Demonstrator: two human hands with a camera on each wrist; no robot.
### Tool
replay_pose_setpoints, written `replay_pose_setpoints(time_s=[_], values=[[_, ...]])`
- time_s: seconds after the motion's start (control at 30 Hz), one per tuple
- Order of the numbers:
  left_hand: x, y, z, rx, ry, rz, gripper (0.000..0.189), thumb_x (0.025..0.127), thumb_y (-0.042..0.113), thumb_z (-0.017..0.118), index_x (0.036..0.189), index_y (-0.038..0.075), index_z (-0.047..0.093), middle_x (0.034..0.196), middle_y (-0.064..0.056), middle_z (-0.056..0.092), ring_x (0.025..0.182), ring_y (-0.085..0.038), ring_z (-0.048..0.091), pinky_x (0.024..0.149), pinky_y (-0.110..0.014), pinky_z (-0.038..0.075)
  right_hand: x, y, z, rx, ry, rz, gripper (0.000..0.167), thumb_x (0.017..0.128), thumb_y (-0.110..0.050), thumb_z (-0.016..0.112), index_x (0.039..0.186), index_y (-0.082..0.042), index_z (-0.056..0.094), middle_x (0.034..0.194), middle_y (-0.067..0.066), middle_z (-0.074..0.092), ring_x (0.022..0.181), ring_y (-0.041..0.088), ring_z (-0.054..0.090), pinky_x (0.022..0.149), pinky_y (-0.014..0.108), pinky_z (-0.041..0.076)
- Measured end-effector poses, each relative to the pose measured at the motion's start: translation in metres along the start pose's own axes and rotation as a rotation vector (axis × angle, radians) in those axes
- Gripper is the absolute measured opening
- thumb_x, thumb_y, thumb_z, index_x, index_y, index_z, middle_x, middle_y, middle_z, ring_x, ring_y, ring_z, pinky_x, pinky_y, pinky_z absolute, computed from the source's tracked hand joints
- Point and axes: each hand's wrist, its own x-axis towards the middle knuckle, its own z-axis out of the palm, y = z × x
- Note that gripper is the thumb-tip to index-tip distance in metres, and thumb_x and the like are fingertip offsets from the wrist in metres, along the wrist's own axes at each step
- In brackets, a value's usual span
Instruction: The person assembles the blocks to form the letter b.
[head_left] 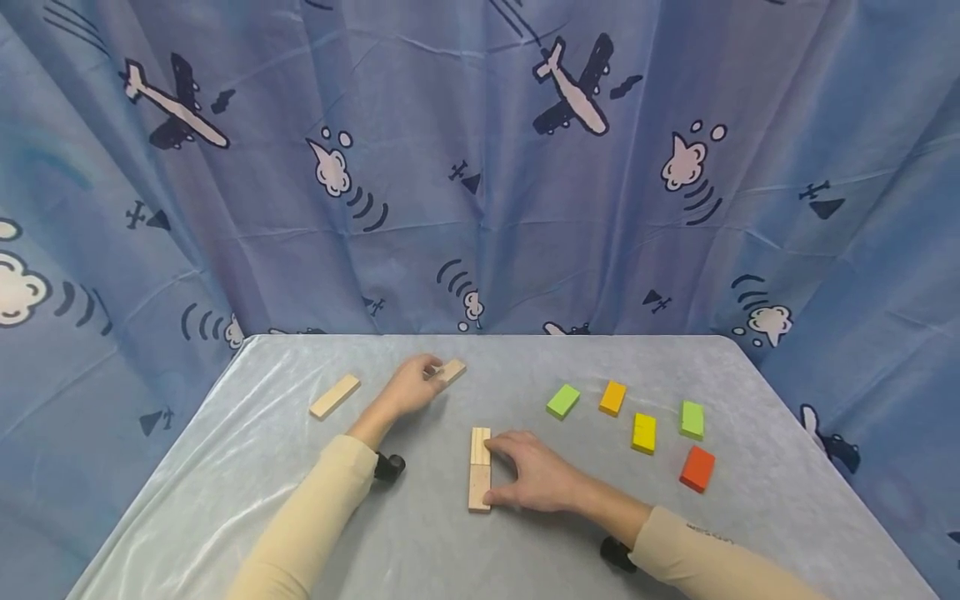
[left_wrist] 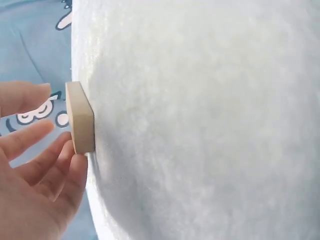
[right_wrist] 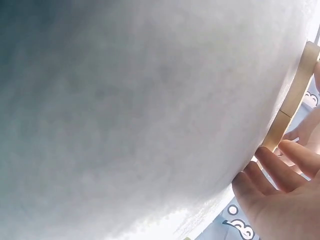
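Two plain wooden blocks lie end to end in the head view, the far block [head_left: 477, 448] meeting the near block [head_left: 479, 490]. My right hand [head_left: 543, 475] is beside them on their right, thumb and forefinger spread along that long side with the tips right at the wood. Farther back, my left hand [head_left: 411, 385] reaches a third wooden block [head_left: 453, 371]. In the left wrist view, thumb and forefinger stand apart from that block [left_wrist: 81, 120], while the lower fingertips [left_wrist: 77, 162] are right at its lower end.
Another wooden block [head_left: 335, 397] lies left of the left hand. To the right sit two green blocks [head_left: 563, 401], an orange block [head_left: 612, 398], a yellow block [head_left: 643, 433] and a red block [head_left: 697, 468]. A patterned blue curtain [head_left: 420, 167] hangs behind the cloth-covered table [head_left: 225, 500].
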Motion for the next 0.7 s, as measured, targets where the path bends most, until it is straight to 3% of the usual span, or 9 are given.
replay_pose_setpoints(time_s=[0.2, 0.43, 0.7], values=[[0.004, -0.002, 0.002, -0.026, -0.051, -0.035, 0.048, 0.085, 0.008, 0.074, 0.13, -0.005, 0.061, 0.121, -0.023, 0.064, 0.113, -0.036, 0.061, 0.098, -0.05, 0.048, 0.001, 0.001, 0.0, 0.003, -0.011, 0.014, 0.075, 0.08, -0.043, 0.084, 0.138, -0.002, 0.059, 0.138, 0.015, 0.059, 0.133, 0.037, 0.049, 0.11, 0.054, 0.037], [0.012, -0.003, -0.001, -0.009, -0.133, -0.028, 0.067, 0.079, 0.011, 0.083, 0.137, -0.007, 0.056, 0.136, -0.024, 0.058, 0.128, -0.039, 0.053, 0.111, -0.049, 0.038, 0.0, 0.001, 0.0, -0.001, -0.021, 0.036, 0.076, 0.081, -0.044, 0.083, 0.139, -0.002, 0.058, 0.14, 0.015, 0.058, 0.134, 0.036, 0.048, 0.111, 0.054, 0.037], [0.023, -0.004, -0.003, 0.096, -0.219, -0.004, 0.088, 0.076, 0.017, 0.086, 0.149, -0.007, 0.042, 0.15, -0.026, 0.045, 0.141, -0.041, 0.041, 0.116, -0.05, 0.031, 0.0, -0.001, 0.0, 0.0, -0.049, 0.058, 0.077, 0.083, -0.046, 0.081, 0.142, -0.004, 0.057, 0.142, 0.013, 0.057, 0.135, 0.034, 0.048, 0.111, 0.052, 0.037]])
